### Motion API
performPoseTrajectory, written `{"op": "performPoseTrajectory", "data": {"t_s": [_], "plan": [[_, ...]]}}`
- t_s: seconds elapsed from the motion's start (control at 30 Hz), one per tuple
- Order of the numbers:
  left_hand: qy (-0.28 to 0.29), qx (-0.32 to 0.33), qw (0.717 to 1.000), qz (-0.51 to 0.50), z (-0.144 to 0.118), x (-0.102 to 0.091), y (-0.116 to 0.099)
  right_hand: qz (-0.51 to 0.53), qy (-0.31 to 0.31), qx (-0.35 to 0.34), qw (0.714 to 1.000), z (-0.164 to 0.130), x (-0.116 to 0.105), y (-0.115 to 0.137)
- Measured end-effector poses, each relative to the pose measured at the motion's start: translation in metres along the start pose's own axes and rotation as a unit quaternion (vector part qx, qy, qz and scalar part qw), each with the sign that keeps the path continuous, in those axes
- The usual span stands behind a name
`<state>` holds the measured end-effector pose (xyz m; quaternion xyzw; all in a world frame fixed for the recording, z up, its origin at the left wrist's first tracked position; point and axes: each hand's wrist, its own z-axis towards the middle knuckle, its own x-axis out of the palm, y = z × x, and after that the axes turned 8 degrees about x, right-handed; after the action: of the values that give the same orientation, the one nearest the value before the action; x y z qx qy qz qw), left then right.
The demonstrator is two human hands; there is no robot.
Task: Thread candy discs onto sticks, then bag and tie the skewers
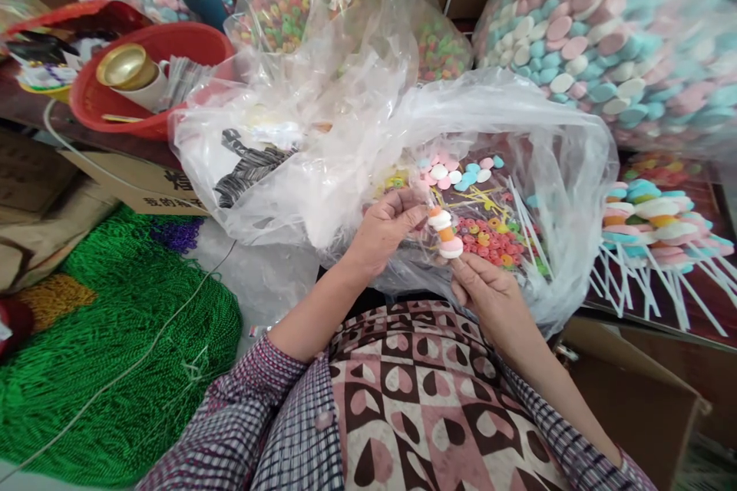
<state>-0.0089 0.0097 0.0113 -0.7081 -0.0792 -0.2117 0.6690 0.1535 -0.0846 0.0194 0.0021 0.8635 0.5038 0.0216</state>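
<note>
Between my hands stands a candy skewer [446,234], white and pink marshmallow pieces alternating with orange gummy rings. My right hand [489,291] is closed, pinching it at the lower end, just below the pink piece. The fingers of my left hand [383,234] are closed at the skewer's upper end, by the top orange ring; exactly what they pinch is hidden. Below lies an open clear plastic bag [567,146] with red gummy rings [489,242], pink, white and blue marshmallows [454,173], yellow sticks [487,199] and white sticks [528,229] in it.
Finished-looking candy skewers [662,219] are piled at the right. Behind stand large bags of marshmallows [564,31] and gummy rings [288,11]. A red basin [86,103] holds a gold bowl [123,67]. Green beaded strands [127,368] cover the floor at left.
</note>
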Motion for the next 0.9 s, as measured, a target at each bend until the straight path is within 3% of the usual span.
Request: {"op": "performPoseTrajectory", "data": {"t_s": [0.13, 0.33, 0.47, 0.57, 0.63, 0.67, 0.73, 0.8, 0.83, 0.9], "plan": [[-0.034, 0.049, 0.995, 0.085, 0.007, -0.007, -0.003, 0.083, -0.051, -0.011, 0.995, 0.003, -0.006, 0.002], [0.097, 0.031, 0.992, 0.08, 0.005, 0.01, -0.006, 0.033, -0.004, 0.007, 0.999, 0.005, -0.006, 0.002], [0.115, -0.004, 0.99, 0.079, 0.006, 0.018, -0.001, 0.05, 0.001, 0.015, 0.999, 0.005, 0.0, 0.003], [0.108, 0.047, 0.978, 0.171, 0.008, 0.01, -0.001, 0.095, -0.043, 0.001, 0.995, 0.005, -0.004, 0.007], [0.107, 0.123, 0.933, 0.32, 0.008, 0.003, -0.002, 0.119, -0.075, -0.013, 0.99, 0.006, -0.01, 0.01], [0.114, 0.157, 0.89, 0.413, 0.008, -0.001, -0.003, 0.127, -0.084, -0.016, 0.988, 0.006, -0.013, 0.01], [0.14, 0.193, 0.775, 0.586, 0.006, -0.005, -0.002, 0.135, -0.085, -0.017, 0.987, 0.007, -0.019, 0.01], [0.162, 0.198, 0.669, 0.698, 0.004, -0.006, 0.002, 0.13, -0.078, -0.02, 0.988, 0.007, -0.022, 0.008], [0.169, 0.197, 0.632, 0.73, 0.003, -0.005, 0.004, 0.125, -0.076, -0.024, 0.989, 0.006, -0.023, 0.007], [0.18, 0.198, 0.595, 0.758, 0.002, -0.003, 0.008, 0.112, -0.073, -0.028, 0.991, 0.005, -0.023, 0.005]]}}
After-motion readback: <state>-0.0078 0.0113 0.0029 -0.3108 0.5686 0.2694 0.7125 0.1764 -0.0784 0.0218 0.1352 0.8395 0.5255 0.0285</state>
